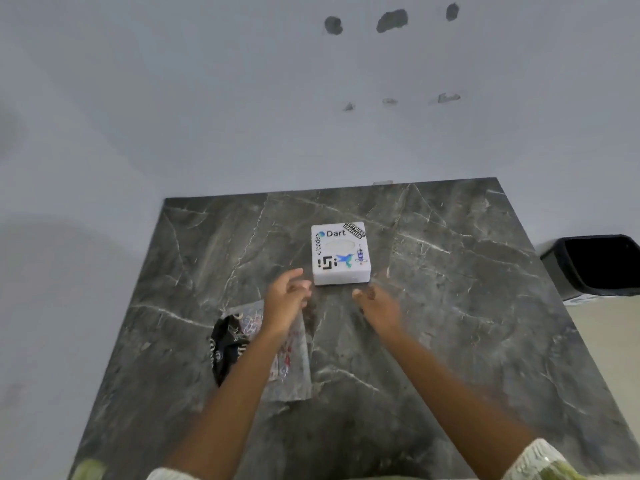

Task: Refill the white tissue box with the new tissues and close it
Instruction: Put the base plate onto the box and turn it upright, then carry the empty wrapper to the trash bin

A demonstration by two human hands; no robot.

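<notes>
The white tissue box [341, 252], square and covered with stickers, lies flat on the dark marble table [450, 306] with its lid on and an oval slot on top. My left hand [285, 297] hovers just left of the box's near corner, fingers loosely curled and holding nothing. My right hand [375, 304] is just in front of the box's right near corner, fingers apart, blurred, holding nothing. A clear plastic pack of tissues [294, 355] lies on the table under my left forearm, partly hidden by it.
A black printed wrapper or bag [227, 348] lies at the left of the tissue pack. A black bin [595, 265] stands on the floor past the table's right edge. A white wall runs along the far and left sides.
</notes>
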